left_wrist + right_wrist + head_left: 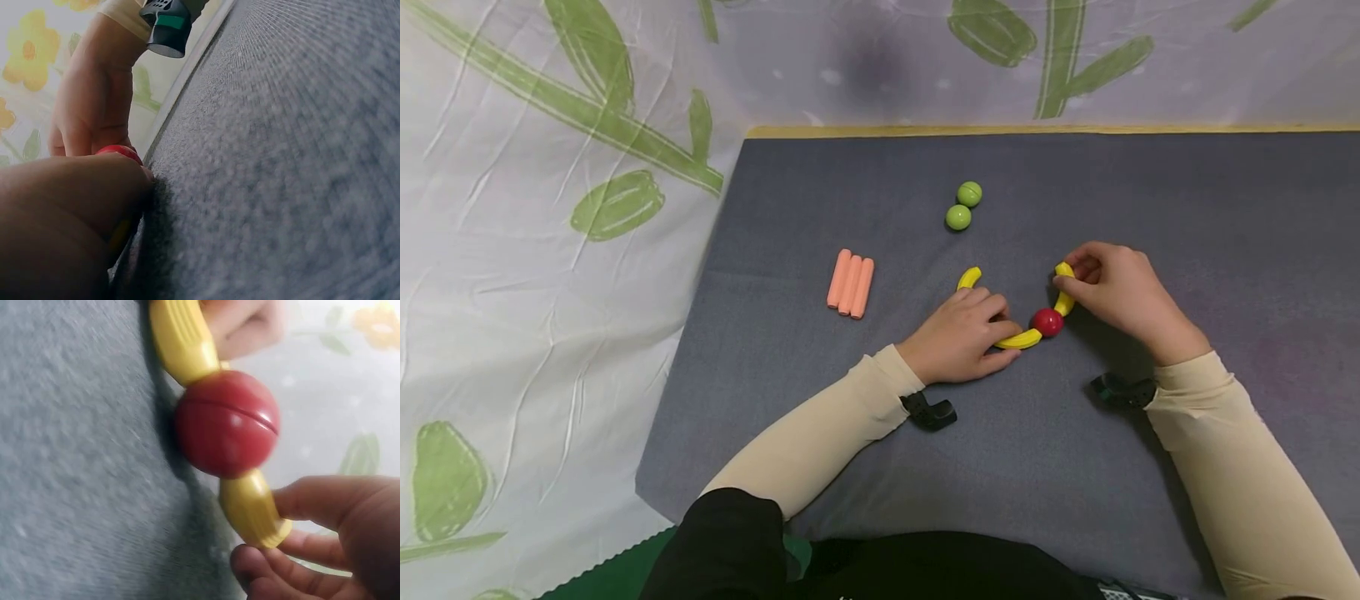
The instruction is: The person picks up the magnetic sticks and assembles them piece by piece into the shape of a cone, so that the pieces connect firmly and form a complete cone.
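Note:
My right hand [1123, 287] pinches a curved yellow toy banana [1064, 292] between thumb and fingertips. The banana's lower end meets a shiny red ball [1047, 322] with a groove round it, plain in the right wrist view. On the ball's other side lies a second yellow toy banana [1021, 340], pinched between the thumb and finger of my left hand [962, 337]. Above the left hand's knuckles shows a third yellow piece [970, 277], its lower part hidden by that hand. In the left wrist view, my thumb covers most of the red ball [119, 150].
Several pink sticks [850, 284] lie side by side to the left on the grey cloth-covered table [760, 250]. Farther back, two green balls [964, 206] sit close together. A leaf-patterned curtain [647, 67] hangs along the left and far edges.

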`<action>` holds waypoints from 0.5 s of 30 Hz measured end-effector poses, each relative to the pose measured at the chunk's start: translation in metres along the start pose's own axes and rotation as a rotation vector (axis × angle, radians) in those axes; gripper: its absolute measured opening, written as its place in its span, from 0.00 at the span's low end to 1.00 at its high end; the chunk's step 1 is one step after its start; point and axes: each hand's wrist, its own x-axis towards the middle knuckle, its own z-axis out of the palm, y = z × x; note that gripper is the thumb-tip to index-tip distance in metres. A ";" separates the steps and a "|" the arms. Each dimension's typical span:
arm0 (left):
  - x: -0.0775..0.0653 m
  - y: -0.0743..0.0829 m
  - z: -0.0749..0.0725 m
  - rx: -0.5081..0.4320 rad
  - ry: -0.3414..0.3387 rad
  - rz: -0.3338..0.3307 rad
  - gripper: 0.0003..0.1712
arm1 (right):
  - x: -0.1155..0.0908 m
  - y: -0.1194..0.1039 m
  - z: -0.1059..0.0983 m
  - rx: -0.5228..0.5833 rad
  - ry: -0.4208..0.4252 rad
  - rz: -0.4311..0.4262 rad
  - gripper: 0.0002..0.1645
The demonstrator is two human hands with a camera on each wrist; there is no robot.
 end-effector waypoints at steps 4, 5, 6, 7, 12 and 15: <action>0.000 -0.001 -0.001 -0.029 0.076 -0.036 0.19 | 0.002 -0.002 0.005 -0.002 -0.003 -0.013 0.21; 0.000 -0.002 -0.003 -0.041 0.118 -0.074 0.20 | 0.002 -0.002 0.006 -0.004 -0.003 -0.014 0.20; 0.001 -0.004 -0.006 -0.055 0.162 -0.128 0.21 | 0.003 -0.003 0.007 -0.004 -0.003 -0.018 0.20; 0.001 -0.006 -0.009 -0.070 0.201 -0.198 0.21 | 0.003 -0.003 0.007 -0.004 -0.005 -0.020 0.20; 0.003 -0.023 -0.027 -0.156 0.122 -0.602 0.20 | 0.006 -0.009 0.011 0.008 -0.023 -0.024 0.20; 0.003 -0.032 -0.032 -0.216 -0.046 -0.702 0.20 | 0.009 -0.013 0.015 0.010 -0.041 -0.036 0.19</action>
